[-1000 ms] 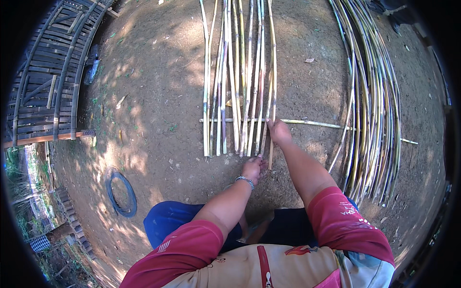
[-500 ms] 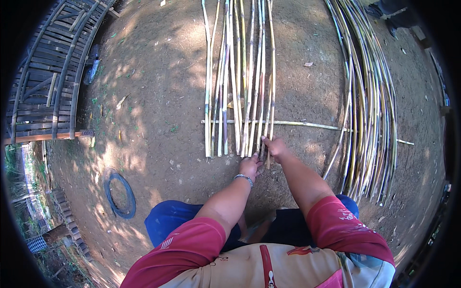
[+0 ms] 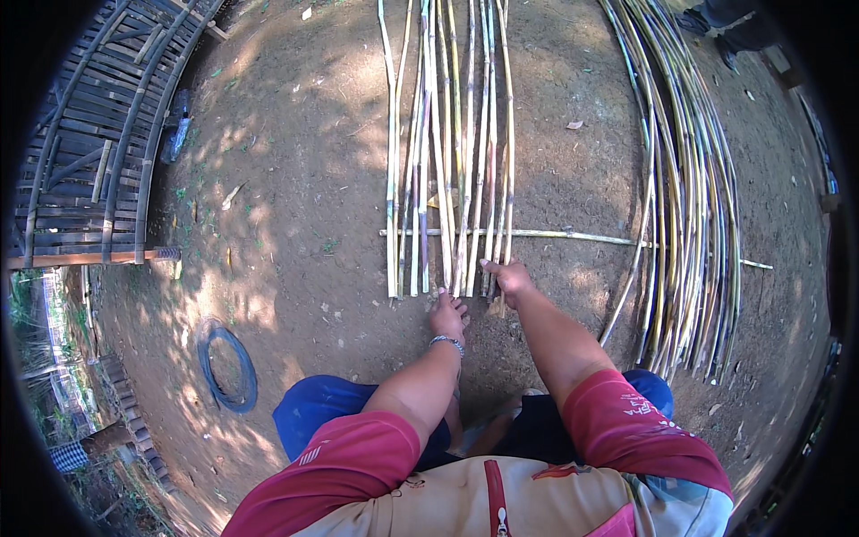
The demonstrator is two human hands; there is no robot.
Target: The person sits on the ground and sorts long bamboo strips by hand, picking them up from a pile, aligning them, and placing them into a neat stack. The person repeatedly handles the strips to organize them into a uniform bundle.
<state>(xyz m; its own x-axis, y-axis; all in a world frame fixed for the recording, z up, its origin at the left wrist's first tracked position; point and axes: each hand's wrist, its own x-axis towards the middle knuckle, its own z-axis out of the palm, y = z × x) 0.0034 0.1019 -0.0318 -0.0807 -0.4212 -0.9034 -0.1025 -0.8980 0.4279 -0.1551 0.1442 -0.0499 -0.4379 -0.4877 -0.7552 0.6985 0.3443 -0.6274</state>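
From where I'm standing, the row of long, slender, yellowish-brown wooden poles (image 3: 436, 134) is looking largely laid out; the poles are lying on the ground straight ahead, running far to near across a thin, pale wooden crosspiece (image 3: 573, 234), their near ends sitting roughly level; the left hand (image 3: 448, 318) is resting its fingertips at those near ends, its fingers parted and closing around nothing; the right hand (image 3: 511, 282) is touching the rightmost poles just nearer than the crosspiece, though I cannot tell whether it is gripping them; spacing is looking uneven, and no binding is showing at the crossings; a thick heap of similar poles (image 3: 693, 179) is lying apart to the right, and a dark, round coil of wire-like line (image 3: 250, 376) is lying untouched at near left.
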